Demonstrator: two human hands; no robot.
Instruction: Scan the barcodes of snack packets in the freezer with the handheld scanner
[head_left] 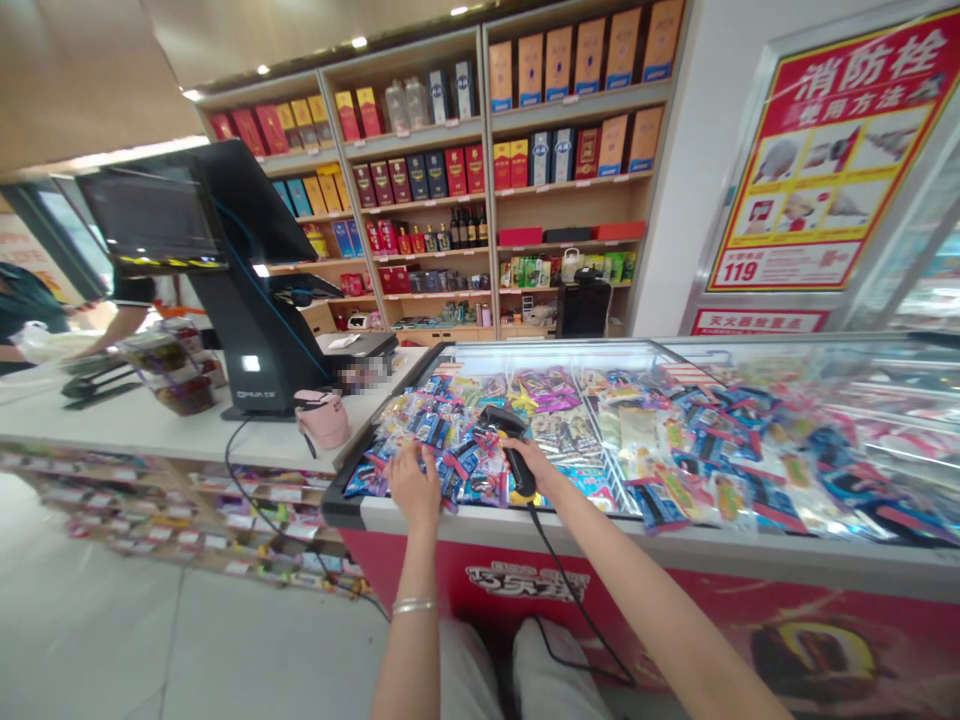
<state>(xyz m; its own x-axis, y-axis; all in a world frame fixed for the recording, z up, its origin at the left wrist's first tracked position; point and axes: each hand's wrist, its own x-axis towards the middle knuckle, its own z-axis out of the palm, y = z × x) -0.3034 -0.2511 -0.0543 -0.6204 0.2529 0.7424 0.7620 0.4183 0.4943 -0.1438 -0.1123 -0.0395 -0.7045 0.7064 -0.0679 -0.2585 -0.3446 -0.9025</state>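
Right-hand fingers (529,457) around a black barcode scanner (505,422)

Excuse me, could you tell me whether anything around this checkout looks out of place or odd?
A pink cap sits on the white checkout counter beside the till, looking stray. The black cord of the barcode scanner in the right hand dangles loosely down the freezer's red front.

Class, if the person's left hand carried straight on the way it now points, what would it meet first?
The left hand would most likely meet the blue packets just beyond its fingertips, though depth is hard to judge from this view.
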